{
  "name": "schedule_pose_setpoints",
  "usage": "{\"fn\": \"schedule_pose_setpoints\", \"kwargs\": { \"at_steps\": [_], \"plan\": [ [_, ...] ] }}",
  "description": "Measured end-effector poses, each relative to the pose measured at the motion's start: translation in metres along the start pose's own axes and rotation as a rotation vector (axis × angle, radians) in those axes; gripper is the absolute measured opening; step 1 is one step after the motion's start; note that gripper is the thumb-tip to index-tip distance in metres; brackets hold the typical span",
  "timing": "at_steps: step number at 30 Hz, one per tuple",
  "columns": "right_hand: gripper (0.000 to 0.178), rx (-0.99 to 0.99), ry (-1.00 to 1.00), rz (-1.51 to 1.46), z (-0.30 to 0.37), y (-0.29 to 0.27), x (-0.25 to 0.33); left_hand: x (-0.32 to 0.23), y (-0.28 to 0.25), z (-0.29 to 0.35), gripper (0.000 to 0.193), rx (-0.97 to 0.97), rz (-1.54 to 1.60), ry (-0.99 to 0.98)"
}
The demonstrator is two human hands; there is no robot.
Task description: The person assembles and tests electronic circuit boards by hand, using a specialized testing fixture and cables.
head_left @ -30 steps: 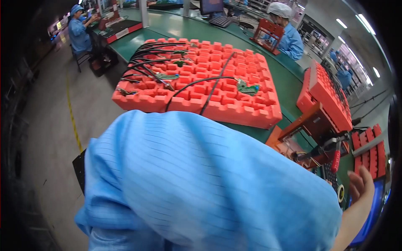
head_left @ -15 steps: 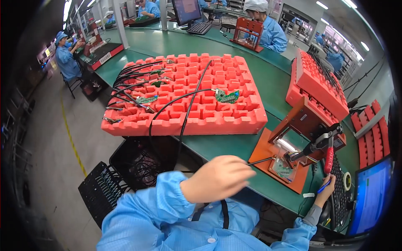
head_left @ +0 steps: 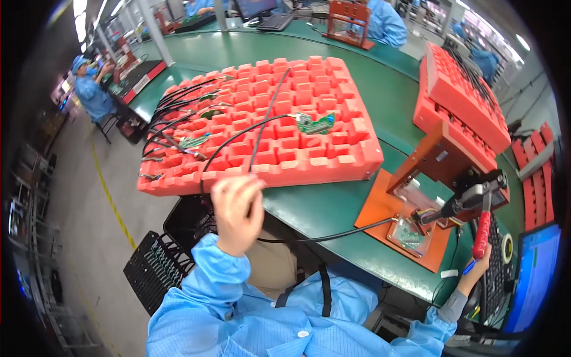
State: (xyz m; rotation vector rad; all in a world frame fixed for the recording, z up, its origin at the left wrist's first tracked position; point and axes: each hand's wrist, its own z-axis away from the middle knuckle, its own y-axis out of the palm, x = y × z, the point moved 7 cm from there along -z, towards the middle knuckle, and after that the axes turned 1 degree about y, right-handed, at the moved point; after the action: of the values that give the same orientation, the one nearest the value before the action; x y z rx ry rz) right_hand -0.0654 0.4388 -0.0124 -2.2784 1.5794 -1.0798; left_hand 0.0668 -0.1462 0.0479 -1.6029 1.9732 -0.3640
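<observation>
My left hand (head_left: 238,214) is raised at the front edge of a red foam tray (head_left: 333,172), its fingers stretched up, somewhat blurred and holding nothing I can see. Near its fingertips a black cable (head_left: 244,138) hangs over that edge, leading to a green circuit board (head_left: 315,124) on the tray. My right hand (head_left: 480,268) is closed at the lower end of the toggle clamp's red handle (head_left: 483,235), with a blue pen (head_left: 470,266) in its fingers. Below the clamp, another circuit board (head_left: 410,235) lies in the orange test fixture (head_left: 372,217), a black cable (head_left: 333,237) running left from it.
More cabled boards lie at the tray's left. Stacked red foam trays (head_left: 461,95) stand at the back right. A keyboard (head_left: 496,279), a tape roll (head_left: 507,249) and a monitor (head_left: 532,273) are at right. A black crate (head_left: 156,268) sits lower left. Co-workers sit beyond.
My left hand has moved left and up, from beside the fixture to the foam tray's front edge. The fixture's cable now shows stretching left. My right hand stays by the clamp handle.
</observation>
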Motion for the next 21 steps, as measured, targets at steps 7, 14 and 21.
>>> {"fn": "schedule_pose_setpoints", "kwargs": {
  "at_steps": [7,14,21],
  "plan": [
    [0.014,0.059,0.192,-0.05,0.001,-0.007,0.006,0.016,0.06,-0.092,0.043,0.274,-0.248,0.135],
    [0.009,-0.067,-0.042,-0.021,-0.009,-0.016,0.038,0.06,0.098,-0.096,0.036,0.346,-0.437,0.27],
    [0.011,-0.06,-0.051,-0.035,-0.005,-0.026,0.044,0.069,0.117,-0.104,0.03,0.34,-0.345,0.236]
  ]
}}
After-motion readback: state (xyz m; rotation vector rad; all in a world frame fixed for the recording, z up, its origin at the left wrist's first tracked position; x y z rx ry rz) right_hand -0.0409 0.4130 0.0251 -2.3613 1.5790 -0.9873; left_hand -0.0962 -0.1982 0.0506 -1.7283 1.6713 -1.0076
